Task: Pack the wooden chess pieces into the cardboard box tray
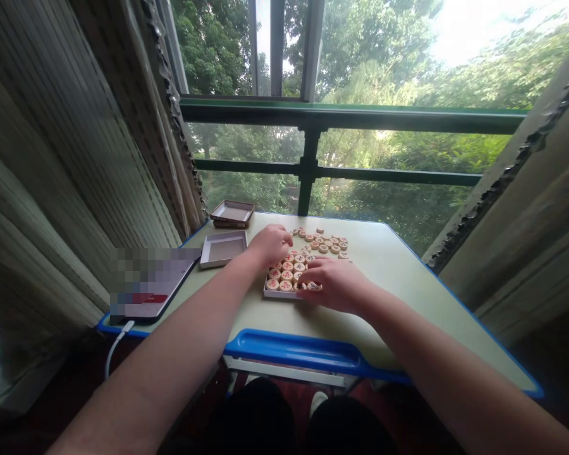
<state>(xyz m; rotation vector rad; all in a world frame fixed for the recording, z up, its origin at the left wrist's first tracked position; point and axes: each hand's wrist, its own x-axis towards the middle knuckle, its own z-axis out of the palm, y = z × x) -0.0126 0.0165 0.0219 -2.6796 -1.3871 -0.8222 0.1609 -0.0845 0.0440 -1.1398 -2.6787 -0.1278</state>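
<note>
Round wooden xiangqi pieces (287, 266) with red and dark characters sit in rows in a shallow white box (279, 294) on the table. My right hand (334, 283) reaches over the box's right side, thumb and fingers closed about a xiangqi piece (301, 286) in the front row. That hand hides part of the box. At the back left corner of the box is my left hand (271, 245), its fingers curled; what lies within them, if anything, is hidden. Beyond the box, more loose xiangqi pieces (323, 248) lie scattered, some leaning on others.
An open empty lid (224, 249) lies left of my left hand, with stacked brown-edged trays (232, 213) behind it. A laptop-like device (165, 287) with a white cable (116, 344) rests at the table's left edge. A blue trough (294, 349) runs along the front edge.
</note>
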